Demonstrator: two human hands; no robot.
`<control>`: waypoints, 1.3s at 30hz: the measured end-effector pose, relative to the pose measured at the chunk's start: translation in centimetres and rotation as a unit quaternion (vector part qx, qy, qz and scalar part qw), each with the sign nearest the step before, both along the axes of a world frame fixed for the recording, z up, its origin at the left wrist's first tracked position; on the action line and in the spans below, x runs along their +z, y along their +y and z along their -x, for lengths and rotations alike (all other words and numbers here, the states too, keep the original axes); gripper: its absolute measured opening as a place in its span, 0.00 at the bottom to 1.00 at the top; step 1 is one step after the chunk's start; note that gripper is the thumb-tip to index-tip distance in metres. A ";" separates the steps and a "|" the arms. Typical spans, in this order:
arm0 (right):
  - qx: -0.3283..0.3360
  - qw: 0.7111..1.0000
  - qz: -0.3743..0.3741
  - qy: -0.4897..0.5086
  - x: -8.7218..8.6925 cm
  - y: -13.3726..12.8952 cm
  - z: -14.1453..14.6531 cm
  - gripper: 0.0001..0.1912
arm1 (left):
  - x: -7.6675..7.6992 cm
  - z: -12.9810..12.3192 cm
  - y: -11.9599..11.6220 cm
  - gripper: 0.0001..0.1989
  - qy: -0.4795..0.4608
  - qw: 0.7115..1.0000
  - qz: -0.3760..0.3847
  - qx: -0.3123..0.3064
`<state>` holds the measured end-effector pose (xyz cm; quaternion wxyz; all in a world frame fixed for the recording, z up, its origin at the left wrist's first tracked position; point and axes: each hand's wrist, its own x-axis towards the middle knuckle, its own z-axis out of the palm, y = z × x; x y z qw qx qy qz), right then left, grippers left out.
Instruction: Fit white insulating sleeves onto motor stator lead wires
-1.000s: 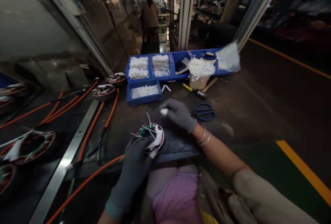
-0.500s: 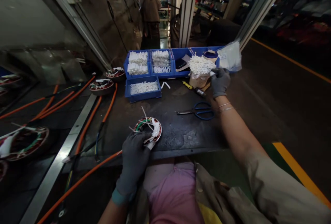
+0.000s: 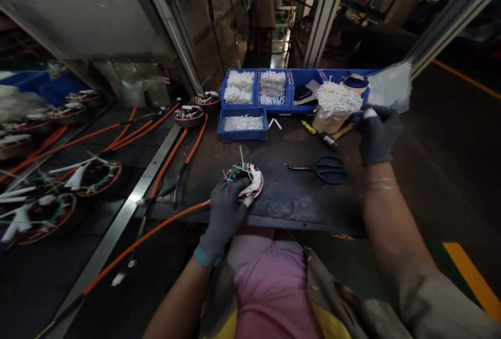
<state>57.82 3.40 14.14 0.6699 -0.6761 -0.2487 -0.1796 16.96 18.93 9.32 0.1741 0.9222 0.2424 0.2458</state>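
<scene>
My left hand (image 3: 229, 208), in a grey glove, is closed over the near left side of a wound motor stator (image 3: 256, 185) at the table's front edge. White sleeving and thin white strands stick out of the stator, and an orange cable runs from it to the left. My right hand (image 3: 379, 132), gloved too, is raised just right of a bundle of white ties (image 3: 338, 97). Its fingers are curled, with a white patch at a fingertip; what they pinch, if anything, I cannot make out. Scissors (image 3: 326, 169) with blue handles lie between the hands.
Blue bins (image 3: 256, 107) with short white tubes line the back. A small blue tray (image 3: 242, 135) of white strips stands before them. A yellow tool (image 3: 309, 127) lies near the bundle. More stators (image 3: 97, 178) and orange cables cover the left side. A person (image 3: 263, 7) stands far behind.
The view has turned left, so the scene sits further right. My right hand has drawn slightly away from the tie bundle, to the right and nearer me. My left hand stays on the stator.
</scene>
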 end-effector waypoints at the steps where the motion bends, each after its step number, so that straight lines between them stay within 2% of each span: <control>1: 0.029 0.999 -0.017 0.016 -0.1 -0.3 2.0 0.07 | 0.2 0.0 -0.1 0.18 0.006 1.000 -0.001 -0.004; 4: 0.126 0.992 -0.003 0.026 -0.8 -1.6 10.0 0.08 | 0.9 -0.1 -0.4 0.23 0.046 0.999 0.011 -0.017; 6: 0.195 0.980 0.047 0.006 -1.2 -2.8 15.9 0.06 | 1.1 -0.2 -0.4 0.26 0.072 0.997 0.024 -0.018; 8: 0.235 0.967 0.100 -0.020 -1.8 -4.0 20.9 0.02 | 1.3 -0.3 -0.5 0.28 0.086 0.996 0.035 -0.010; 10: 0.250 0.954 0.149 -0.073 -2.6 -5.0 24.3 0.04 | 1.3 -0.3 -0.6 0.29 0.093 0.995 0.039 -0.002; 12: 0.247 0.943 0.175 -0.140 -3.5 -5.4 26.1 0.07 | 1.3 -0.4 -0.7 0.29 0.094 0.995 0.035 0.000; 15: 0.235 0.934 0.179 -0.201 -4.3 -5.4 26.5 0.11 | 1.1 -0.4 -0.8 0.28 0.089 0.996 0.029 -0.001; 20: 0.233 0.936 0.180 -0.192 -4.6 -4.3 26.2 0.10 | 1.0 -0.5 -0.7 0.27 0.094 0.995 0.035 -0.001; 23: 0.283 0.920 0.202 -0.179 -5.3 -2.3 26.1 0.09 | 1.3 -0.5 -1.0 0.28 0.118 0.993 0.027 -0.003; 26: 0.355 0.901 0.215 -0.130 -6.3 0.1 25.8 0.10 | 1.4 -0.6 -1.2 0.33 0.144 0.989 0.018 0.000; 29: 0.377 0.906 0.187 -0.034 -6.4 1.4 25.6 0.09 | 1.2 -0.6 -1.0 0.41 0.110 0.992 0.054 0.019; 31: 0.359 0.920 0.157 -0.002 -5.8 1.1 25.6 0.08 | 0.9 -0.5 -0.8 0.44 0.074 0.994 0.085 0.014; 34: 0.332 0.931 0.135 -0.065 -5.0 -0.2 25.6 0.09 | 0.8 -0.6 -0.8 0.45 0.083 0.993 0.083 0.008; 37: 0.359 0.908 0.157 -0.146 -5.0 -1.3 25.7 0.10 | 0.9 -0.9 -1.1 0.43 0.123 0.990 0.061 0.024; 39: 0.386 0.891 0.179 -0.157 -5.7 -1.5 25.9 0.09 | 1.0 -1.0 -1.3 0.41 0.124 0.990 0.059 0.031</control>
